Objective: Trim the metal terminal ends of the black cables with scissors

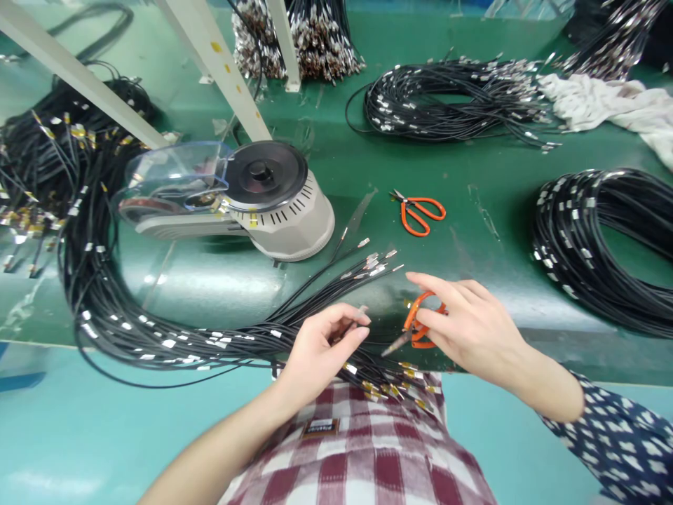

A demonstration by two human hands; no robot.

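My left hand (pixel 326 340) is closed, thumb and forefinger pinching the end of a black cable over the table's front edge. Several black cables (pixel 205 344) with white labels run from the left under and beside it; metal-tipped ends (pixel 376 263) fan out beyond, and yellow-taped ends (pixel 392 389) hang near my apron. My right hand (pixel 467 326) has its fingers around the orange handles of small scissors (pixel 419 326), forefinger stretched out, the blades pointing down-left toward the cables. A second orange-handled pair (pixel 420 210) lies on the green table further back.
A grey tape dispenser (pixel 294 224) with a black round top stands left of centre. White posts (pixel 221 63) rise behind it. Coiled black cables (pixel 446 102) lie at the back, another coil (pixel 573 245) at right. A white cloth (pixel 610 102) is at the back right.
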